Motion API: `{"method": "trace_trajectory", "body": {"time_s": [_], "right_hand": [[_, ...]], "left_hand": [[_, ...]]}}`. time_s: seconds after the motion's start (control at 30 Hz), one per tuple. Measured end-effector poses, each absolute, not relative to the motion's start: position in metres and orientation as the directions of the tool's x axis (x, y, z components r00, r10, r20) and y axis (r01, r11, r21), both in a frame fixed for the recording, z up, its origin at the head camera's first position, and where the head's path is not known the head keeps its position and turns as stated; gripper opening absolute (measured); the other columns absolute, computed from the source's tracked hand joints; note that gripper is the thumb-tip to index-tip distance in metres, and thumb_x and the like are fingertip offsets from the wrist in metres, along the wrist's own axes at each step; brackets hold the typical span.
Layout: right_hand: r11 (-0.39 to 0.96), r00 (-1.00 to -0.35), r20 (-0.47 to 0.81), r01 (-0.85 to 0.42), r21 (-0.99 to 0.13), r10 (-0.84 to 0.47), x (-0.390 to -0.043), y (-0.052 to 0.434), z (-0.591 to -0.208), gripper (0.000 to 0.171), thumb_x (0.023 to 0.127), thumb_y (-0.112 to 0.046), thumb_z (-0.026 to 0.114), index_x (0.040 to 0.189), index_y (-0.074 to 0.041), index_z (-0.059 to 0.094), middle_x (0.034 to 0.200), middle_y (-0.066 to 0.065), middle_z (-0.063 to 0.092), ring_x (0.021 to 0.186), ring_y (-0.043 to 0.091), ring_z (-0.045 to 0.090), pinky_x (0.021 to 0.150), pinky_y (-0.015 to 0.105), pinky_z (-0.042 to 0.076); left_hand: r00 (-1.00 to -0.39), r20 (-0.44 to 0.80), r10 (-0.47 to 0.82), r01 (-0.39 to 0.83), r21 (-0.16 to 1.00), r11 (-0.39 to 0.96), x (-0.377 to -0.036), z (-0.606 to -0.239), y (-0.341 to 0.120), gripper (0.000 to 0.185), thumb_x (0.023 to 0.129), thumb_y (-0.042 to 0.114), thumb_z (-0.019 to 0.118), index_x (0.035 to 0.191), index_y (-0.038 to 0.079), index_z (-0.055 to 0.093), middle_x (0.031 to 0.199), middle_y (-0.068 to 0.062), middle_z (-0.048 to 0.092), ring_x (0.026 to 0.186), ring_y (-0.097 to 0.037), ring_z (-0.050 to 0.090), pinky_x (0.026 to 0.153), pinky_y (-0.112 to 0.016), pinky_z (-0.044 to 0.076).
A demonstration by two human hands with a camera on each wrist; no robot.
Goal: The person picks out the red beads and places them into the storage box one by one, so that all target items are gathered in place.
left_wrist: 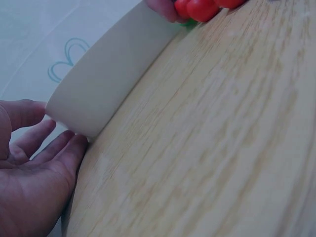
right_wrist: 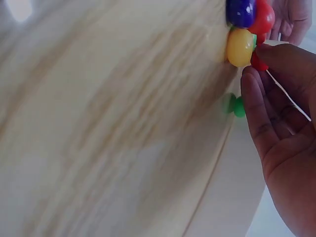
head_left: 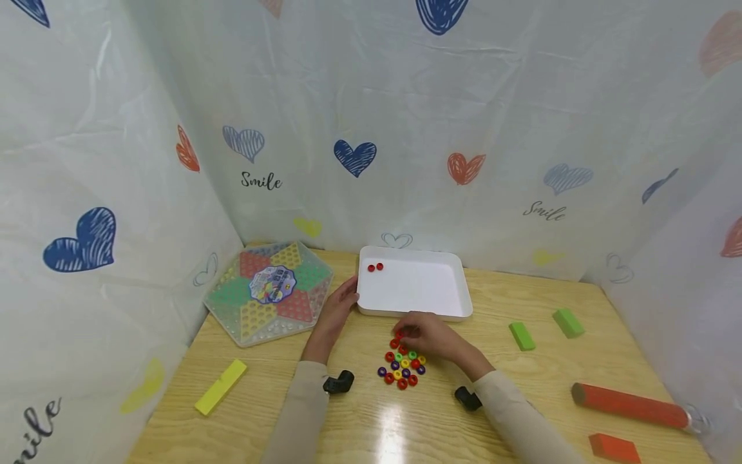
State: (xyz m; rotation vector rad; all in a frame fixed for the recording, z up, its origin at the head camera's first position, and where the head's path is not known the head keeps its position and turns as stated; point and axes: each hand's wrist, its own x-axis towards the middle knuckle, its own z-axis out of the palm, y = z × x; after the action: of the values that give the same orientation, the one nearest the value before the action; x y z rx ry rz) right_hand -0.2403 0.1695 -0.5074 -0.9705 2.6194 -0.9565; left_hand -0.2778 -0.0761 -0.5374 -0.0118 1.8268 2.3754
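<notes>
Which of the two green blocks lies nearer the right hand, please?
The green block nearer the white tray; the other green block lies farther right.

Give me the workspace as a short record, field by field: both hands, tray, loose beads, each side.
left hand: touching the tray's left side
right hand: at the far end of the loose beads; firm grip unclear
tray: white, two red beads inside, toward its far left corner
loose beads: red, yellow, green, purple; nearer than tray
left side: game board, yellow block
right side: two green blocks, red cylinder, red block
</notes>
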Motion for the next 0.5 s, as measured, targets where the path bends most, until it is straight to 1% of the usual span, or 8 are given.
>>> {"method": "trace_trajectory", "body": {"time_s": [0.1,0.23,0.37,0.5], "right_hand": [[0.559,-0.769,0.069,-0.520,-0.645,-0.635,-0.239,0.171,-0.502,0.020,0.086,-0.011,0.071,0.106,-0.010,0.070,0.095,-0.007,0.064,0.085,0.006,0.060,0.076,0.023,0.054],[0.523,-0.782,0.107,-0.504,-0.688,-0.613,-0.241,0.176,-0.493,0.019,0.087,-0.010,0.070,0.106,-0.010,0.069,0.097,-0.006,0.065,0.087,0.007,0.061,0.076,0.024,0.056],[0.503,-0.812,0.141,-0.476,-0.722,-0.566,-0.250,0.183,-0.483,0.019,0.089,-0.010,0.068,0.108,-0.009,0.068,0.101,-0.004,0.065,0.090,0.010,0.063,0.076,0.024,0.056],[0.505,-0.825,0.168,-0.476,-0.720,-0.539,-0.264,0.188,-0.469,0.022,0.090,-0.013,0.068,0.111,-0.006,0.067,0.103,-0.003,0.065,0.093,0.013,0.063,0.078,0.026,0.057]], "left_hand": [[-0.990,-0.093,0.109,-0.118,0.961,-0.251,-0.279,-0.539,-0.076,0.049,0.099,0.004,0.048,0.147,0.006,0.038,0.152,-0.014,0.037,0.141,-0.025,0.033,0.116,-0.042,0.029],[-0.989,-0.091,0.113,-0.117,0.963,-0.242,-0.278,-0.539,-0.075,0.049,0.099,0.005,0.047,0.147,0.006,0.038,0.153,-0.015,0.036,0.142,-0.026,0.032,0.116,-0.043,0.028],[-0.989,-0.093,0.116,-0.119,0.964,-0.239,-0.277,-0.538,-0.076,0.049,0.100,0.005,0.047,0.148,0.007,0.038,0.153,-0.014,0.036,0.142,-0.025,0.033,0.116,-0.043,0.029],[-0.988,-0.099,0.117,-0.124,0.966,-0.228,-0.278,-0.537,-0.078,0.049,0.100,0.006,0.046,0.148,0.009,0.038,0.152,-0.012,0.037,0.141,-0.024,0.034,0.115,-0.042,0.030]]}}
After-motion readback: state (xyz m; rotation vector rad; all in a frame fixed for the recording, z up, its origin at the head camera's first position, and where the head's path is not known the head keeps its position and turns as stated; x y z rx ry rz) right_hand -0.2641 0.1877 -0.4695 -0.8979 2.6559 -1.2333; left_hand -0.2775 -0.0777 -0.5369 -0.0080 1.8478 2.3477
